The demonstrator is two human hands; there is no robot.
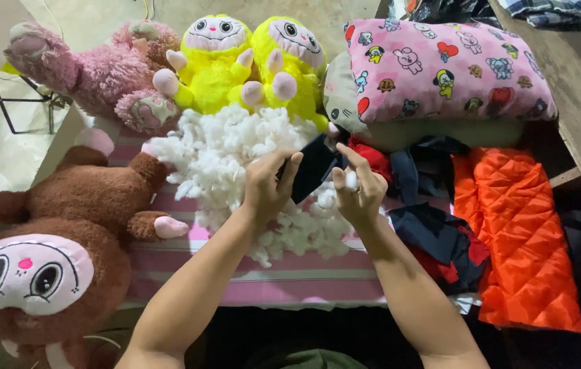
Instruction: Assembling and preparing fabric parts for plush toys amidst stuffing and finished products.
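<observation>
While stuffing: both hands (311, 184), navy cloth (314, 167)

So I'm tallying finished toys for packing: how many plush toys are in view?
4. A brown plush toy lies at lower left, a pink one at upper left, and two yellow ones sit side by side at top centre. Others may be hidden beyond the frame.

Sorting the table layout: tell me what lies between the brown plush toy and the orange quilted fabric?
In the head view: white stuffing, both hands holding dark fabric, then dark cloth scraps.
</observation>
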